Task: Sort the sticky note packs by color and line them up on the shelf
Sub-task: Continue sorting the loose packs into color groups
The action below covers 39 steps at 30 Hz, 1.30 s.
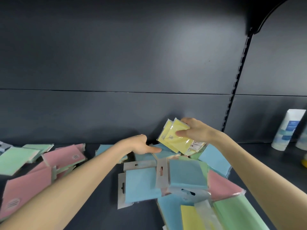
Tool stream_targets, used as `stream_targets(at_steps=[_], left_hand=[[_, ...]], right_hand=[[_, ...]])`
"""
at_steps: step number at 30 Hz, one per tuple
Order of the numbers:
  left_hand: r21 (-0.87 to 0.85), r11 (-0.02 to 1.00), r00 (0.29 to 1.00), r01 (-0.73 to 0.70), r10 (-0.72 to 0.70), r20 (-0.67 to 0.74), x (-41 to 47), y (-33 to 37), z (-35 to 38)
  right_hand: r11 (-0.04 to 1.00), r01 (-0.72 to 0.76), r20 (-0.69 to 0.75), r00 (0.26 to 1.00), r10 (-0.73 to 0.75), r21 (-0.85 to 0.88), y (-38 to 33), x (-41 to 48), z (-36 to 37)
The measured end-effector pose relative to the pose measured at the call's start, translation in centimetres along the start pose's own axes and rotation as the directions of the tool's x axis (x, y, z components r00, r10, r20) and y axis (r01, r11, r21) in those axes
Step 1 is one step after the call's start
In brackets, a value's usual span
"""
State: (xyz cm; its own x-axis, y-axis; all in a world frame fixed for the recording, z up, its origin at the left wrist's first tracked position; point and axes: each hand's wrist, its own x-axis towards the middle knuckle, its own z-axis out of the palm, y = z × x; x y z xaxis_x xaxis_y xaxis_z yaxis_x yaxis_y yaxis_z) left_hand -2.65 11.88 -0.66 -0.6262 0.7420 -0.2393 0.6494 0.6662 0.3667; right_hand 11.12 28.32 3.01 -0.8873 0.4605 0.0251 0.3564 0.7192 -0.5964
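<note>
My right hand (195, 130) grips a small stack of yellow sticky note packs (174, 137), held tilted above the shelf near its back wall. My left hand (141, 145) reaches into the pile, its fingers lying on a blue pack (163, 151) below the yellow ones. A mixed heap lies in the middle and right: several blue packs (141, 185), a pink pack (222, 186), a green pack (237, 213) and a yellow pack (191, 218). On the left lie pink packs (63, 156) and green packs (15, 160).
The dark shelf board (103, 205) runs under everything, with a dark back panel (116, 63) behind. A slotted upright (235, 90) stands at the right. White and blue tubes (289, 130) stand at the far right beside a yellow object (304, 161).
</note>
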Motion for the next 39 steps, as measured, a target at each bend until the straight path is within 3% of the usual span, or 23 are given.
stream_targets(at_steps=[6, 13, 19, 25, 31, 35, 39], left_hand=[[-0.048, 0.998, 0.998, -0.044, 0.045, 0.031, -1.0, 0.8, 0.7], [-0.31, 0.943, 0.988, -0.122, 0.087, -0.124, -1.4, -0.1, 0.7], [-0.632, 0.737, 0.943, -0.241, 0.024, -0.333, -2.3, -0.6, 0.0], [-0.551, 0.767, 0.86, -0.33, 0.003, -0.511, -4.3, -3.4, -2.2], [-0.453, 0.872, 0.862, -0.184, -0.078, -0.501, -5.8, -8.1, -2.8], [-0.376, 0.925, 0.866, -0.05, -0.148, -0.478, -6.1, -10.3, -2.6], [-0.194, 0.979, 0.864, 0.067, -0.154, -0.479, -6.0, -10.8, -2.0]], right_hand=[[0.998, -0.058, 0.049, 0.997, 0.057, 0.015, -0.2, -0.5, -0.7], [0.993, -0.008, -0.023, 1.0, 0.011, 0.119, 0.8, -0.5, 0.2], [0.958, 0.1, -0.129, 0.989, -0.067, 0.269, -0.2, -1.0, 0.3], [0.916, 0.166, -0.139, 0.983, -0.123, 0.364, -2.2, -0.9, 1.1], [0.898, 0.161, -0.037, 0.986, -0.16, 0.41, -4.9, 0.2, 4.2], [0.926, 0.181, -0.007, 0.982, -0.19, 0.33, -6.3, 1.0, 6.0], [0.963, 0.178, -0.007, 0.984, -0.18, 0.204, -6.4, 2.0, 7.0]])
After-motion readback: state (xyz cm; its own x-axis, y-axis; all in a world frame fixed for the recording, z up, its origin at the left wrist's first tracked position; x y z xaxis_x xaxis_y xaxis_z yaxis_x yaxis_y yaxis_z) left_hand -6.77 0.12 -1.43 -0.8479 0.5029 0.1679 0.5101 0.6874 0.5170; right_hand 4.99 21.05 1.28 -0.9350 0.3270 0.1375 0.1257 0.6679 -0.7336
